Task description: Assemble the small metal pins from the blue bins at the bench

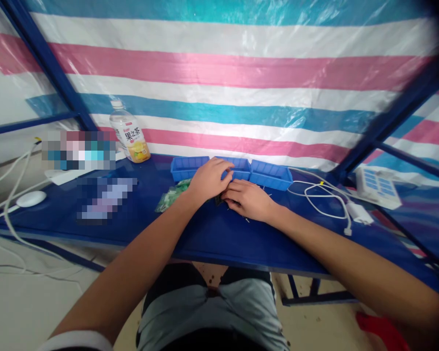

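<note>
Dark Chinese characters 果之茶 [133, 135] on the label [134, 141] of the bottle [129, 130] at ten o'clock in the head view.

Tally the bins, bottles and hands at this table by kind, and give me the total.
Blue bins: 3
Bottle: 1
Hands, the left hand and the right hand: 2
Total: 6
The small pieces by the hands are too small and too covered to count, so they are left out.
</note>
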Demonstrator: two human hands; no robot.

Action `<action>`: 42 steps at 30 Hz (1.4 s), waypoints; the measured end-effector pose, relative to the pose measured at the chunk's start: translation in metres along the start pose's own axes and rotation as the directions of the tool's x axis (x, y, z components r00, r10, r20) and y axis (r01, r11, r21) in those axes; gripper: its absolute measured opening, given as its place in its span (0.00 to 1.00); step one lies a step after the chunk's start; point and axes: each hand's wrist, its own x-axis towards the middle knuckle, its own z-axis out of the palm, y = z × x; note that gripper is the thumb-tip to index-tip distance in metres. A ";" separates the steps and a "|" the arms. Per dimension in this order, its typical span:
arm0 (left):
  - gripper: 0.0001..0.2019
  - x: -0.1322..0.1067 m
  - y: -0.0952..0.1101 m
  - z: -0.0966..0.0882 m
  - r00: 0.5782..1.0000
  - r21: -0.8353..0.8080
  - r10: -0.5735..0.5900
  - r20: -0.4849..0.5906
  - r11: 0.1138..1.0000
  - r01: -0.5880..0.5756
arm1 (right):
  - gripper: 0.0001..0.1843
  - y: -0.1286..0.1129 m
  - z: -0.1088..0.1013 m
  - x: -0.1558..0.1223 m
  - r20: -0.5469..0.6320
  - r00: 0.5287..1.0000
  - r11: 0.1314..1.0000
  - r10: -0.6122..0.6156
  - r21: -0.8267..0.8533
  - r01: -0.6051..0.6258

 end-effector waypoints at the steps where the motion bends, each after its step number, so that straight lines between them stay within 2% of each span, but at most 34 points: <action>1: 0.13 0.000 0.002 0.000 1.000 -0.005 0.000 0.004 1.000 0.000 | 0.09 0.000 0.000 0.000 -0.011 1.000 1.000 0.004 0.008 -0.004; 7: 0.12 -0.001 0.013 -0.003 1.000 -0.023 -0.026 0.000 0.999 0.026 | 0.10 0.006 0.000 -0.003 -0.094 0.995 0.998 0.041 0.044 -0.037; 20: 0.13 -0.007 0.023 -0.006 0.996 -0.031 -0.092 -0.014 0.995 0.091 | 0.14 0.019 -0.006 -0.011 -0.195 0.945 0.965 0.263 0.070 -0.254; 28: 0.22 -0.009 0.025 -0.006 0.986 0.023 -0.160 0.034 0.987 0.160 | 0.20 0.016 -0.005 -0.007 -0.202 0.935 0.957 0.290 0.052 -0.285; 34: 0.28 -0.005 0.024 -0.006 0.991 0.008 -0.113 0.069 0.994 0.112 | 0.13 0.010 -0.013 -0.006 -0.281 0.862 0.902 0.422 0.231 -0.366; 39: 0.31 -0.002 0.022 -0.002 0.994 -0.035 -0.020 0.106 0.999 0.024 | 0.07 0.010 -0.016 -0.004 -0.340 0.837 0.888 0.428 0.332 -0.319; 42: 0.28 -0.003 0.021 0.002 0.992 -0.084 0.030 0.122 0.996 -0.020 | 0.04 0.014 -0.010 -0.005 -0.328 0.777 0.801 0.536 0.488 -0.347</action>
